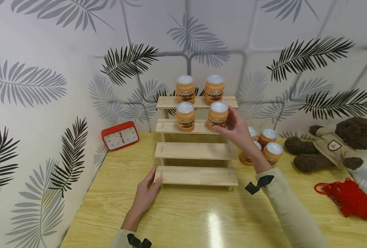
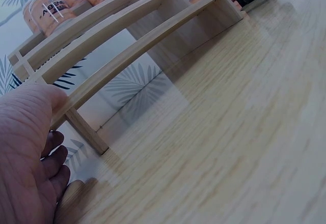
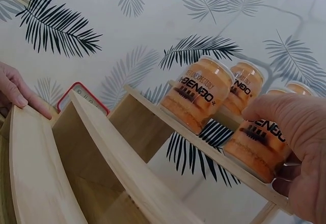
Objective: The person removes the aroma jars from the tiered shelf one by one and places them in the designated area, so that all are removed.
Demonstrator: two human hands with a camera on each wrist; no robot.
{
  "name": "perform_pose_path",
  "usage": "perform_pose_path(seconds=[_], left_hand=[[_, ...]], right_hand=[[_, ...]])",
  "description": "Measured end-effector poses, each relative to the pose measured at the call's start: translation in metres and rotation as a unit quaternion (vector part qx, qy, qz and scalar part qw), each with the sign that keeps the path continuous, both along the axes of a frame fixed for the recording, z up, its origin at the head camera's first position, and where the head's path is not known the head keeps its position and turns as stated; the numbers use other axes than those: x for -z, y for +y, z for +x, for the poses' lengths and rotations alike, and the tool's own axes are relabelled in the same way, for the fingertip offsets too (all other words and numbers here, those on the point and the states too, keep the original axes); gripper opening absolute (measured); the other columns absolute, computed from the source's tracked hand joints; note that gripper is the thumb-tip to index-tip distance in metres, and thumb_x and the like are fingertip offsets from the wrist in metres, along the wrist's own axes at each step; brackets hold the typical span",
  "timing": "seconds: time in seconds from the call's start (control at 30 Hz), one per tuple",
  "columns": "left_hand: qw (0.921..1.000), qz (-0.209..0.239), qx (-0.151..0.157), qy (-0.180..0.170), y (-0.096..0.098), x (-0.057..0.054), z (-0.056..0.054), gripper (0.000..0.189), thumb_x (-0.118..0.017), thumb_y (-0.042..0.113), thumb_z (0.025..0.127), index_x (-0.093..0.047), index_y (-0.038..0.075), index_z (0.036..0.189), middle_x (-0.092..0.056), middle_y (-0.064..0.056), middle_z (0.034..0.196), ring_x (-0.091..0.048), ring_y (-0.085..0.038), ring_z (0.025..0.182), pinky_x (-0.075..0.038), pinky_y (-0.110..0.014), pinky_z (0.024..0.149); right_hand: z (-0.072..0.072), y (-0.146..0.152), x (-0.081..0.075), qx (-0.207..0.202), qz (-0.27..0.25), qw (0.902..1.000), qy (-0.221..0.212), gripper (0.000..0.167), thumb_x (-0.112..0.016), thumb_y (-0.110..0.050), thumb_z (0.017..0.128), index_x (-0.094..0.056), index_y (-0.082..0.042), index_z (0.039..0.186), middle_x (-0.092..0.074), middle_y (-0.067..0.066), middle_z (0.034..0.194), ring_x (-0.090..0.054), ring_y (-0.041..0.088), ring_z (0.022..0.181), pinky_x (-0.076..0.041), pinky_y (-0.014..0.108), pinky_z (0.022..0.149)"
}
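A stepped wooden display rack (image 1: 196, 150) with several tiers stands on the table. My right hand (image 1: 237, 130) grips an orange can (image 1: 218, 116) with a silver lid, at the right of the second tier from the top. In the right wrist view, thumb and fingers wrap around that can (image 3: 257, 150). Another such can (image 1: 185, 117) stands to its left on the same tier, and two more cans (image 1: 184, 90) are on the top tier. My left hand (image 1: 146, 193) holds the left end of the lowest tier, its thumb on the board and its fingers curled alongside (image 2: 56, 170).
Several more orange cans (image 1: 272, 154) stand on the table right of the rack. A red clock (image 1: 120, 136) sits at the left by the wall. Far right are a brown teddy bear (image 1: 329, 146) and a heap of red yarn (image 1: 352, 201). A leaf-patterned wall rises behind.
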State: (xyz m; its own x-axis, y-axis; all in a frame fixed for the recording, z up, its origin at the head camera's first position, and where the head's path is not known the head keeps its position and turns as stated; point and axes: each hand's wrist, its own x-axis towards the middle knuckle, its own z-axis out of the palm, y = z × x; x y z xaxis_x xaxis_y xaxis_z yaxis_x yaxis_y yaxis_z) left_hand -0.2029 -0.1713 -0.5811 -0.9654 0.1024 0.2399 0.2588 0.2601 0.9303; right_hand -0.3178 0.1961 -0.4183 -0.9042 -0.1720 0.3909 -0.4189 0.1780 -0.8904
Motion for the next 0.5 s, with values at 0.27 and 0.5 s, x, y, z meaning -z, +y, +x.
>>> perform_pose_path(seconds=[0.27,0.5], left_hand=[[1.0000,0.003,0.005,0.003,-0.0003,-0.0004,0.0000,0.062,-0.062,0.022,0.108,-0.037,0.004,0.162,-0.040,-0.010,0.164,-0.039,-0.022,0.149,-0.032,-0.010,0.113],[1.0000,0.003,0.006,0.006,-0.0004,0.0001,0.0001,0.062,-0.062,0.021,0.108,-0.037,0.003,0.162,-0.040,-0.014,0.164,-0.039,-0.023,0.149,-0.032,-0.010,0.113]], right_hand=[[-0.0045,-0.0037,-0.0002,0.006,0.000,1.0000,0.007,0.079,-0.079,-0.007,0.094,-0.035,-0.010,0.161,-0.054,0.017,0.148,-0.056,0.030,0.133,-0.051,0.036,0.106],[-0.0044,-0.0041,-0.0025,0.012,0.009,0.9999,-0.001,0.078,-0.079,-0.010,0.095,-0.036,-0.009,0.160,-0.055,0.016,0.147,-0.057,0.031,0.131,-0.051,0.042,0.106]])
